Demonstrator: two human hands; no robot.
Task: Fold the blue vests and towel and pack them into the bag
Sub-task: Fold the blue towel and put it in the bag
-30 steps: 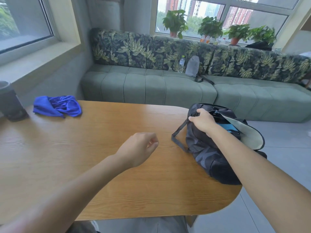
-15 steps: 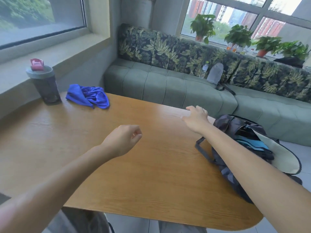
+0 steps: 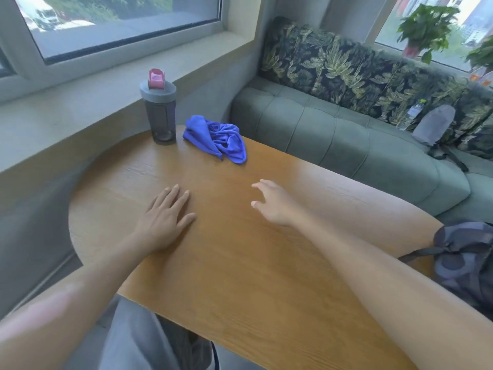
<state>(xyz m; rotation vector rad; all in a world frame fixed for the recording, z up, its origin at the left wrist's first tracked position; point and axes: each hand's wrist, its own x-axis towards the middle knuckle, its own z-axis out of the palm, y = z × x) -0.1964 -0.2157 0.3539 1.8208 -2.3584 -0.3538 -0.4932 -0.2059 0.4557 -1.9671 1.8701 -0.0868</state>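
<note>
Resting flat on the oval wooden table (image 3: 240, 263), my left hand (image 3: 165, 220) has straight fingers. My right hand (image 3: 272, 204) hovers open, fingers spread, empty. Dark patterned fabric bag (image 3: 464, 265): right table edge. Crumpled blue cloth (image 3: 216, 138): far end, beside the dark lidded plastic shaker bottle (image 3: 159, 110). Beyond: green cushioned sofa (image 3: 346, 140).

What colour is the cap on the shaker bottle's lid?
Pink, on a grey lid; the shaker bottle shows clearly in the head view.
</note>
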